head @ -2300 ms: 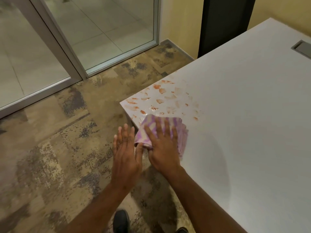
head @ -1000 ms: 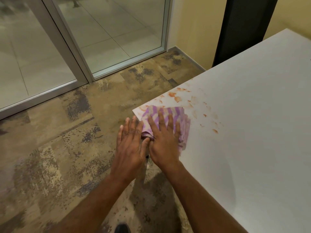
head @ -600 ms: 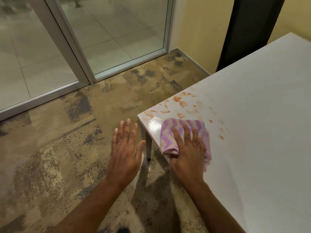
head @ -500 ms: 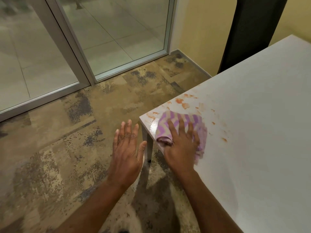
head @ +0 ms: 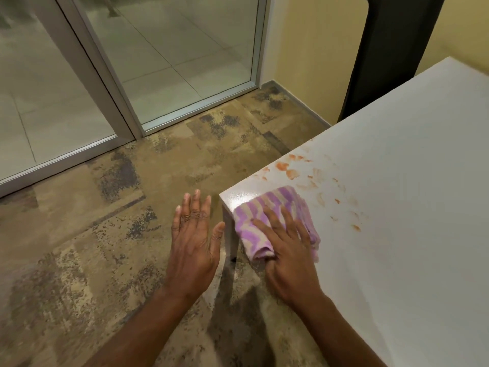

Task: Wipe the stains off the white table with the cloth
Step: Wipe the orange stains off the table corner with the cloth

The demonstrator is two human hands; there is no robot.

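Observation:
A folded purple and cream striped cloth (head: 267,207) lies on the near left corner of the white table (head: 410,181). My right hand (head: 288,250) presses flat on the cloth, thumb tucked under its near fold at the table's edge. Orange stains (head: 292,174) dot the tabletop just beyond the cloth and trail off to its right (head: 356,227). The corner beside the cloth shines wet. My left hand (head: 194,239) hovers flat over the floor, left of the table corner, fingers spread, holding nothing.
A white table leg (head: 229,234) drops below the corner. Patterned brown carpet (head: 105,234) covers the floor. Glass doors with metal frames (head: 105,75) stand at the back left. A dark panel (head: 391,49) rises against the yellow wall behind the table.
My right hand has slid the cloth back and forth over the corner and drawn it toward the near edge. The corner stains are gone. My left hand has moved away from the cloth.

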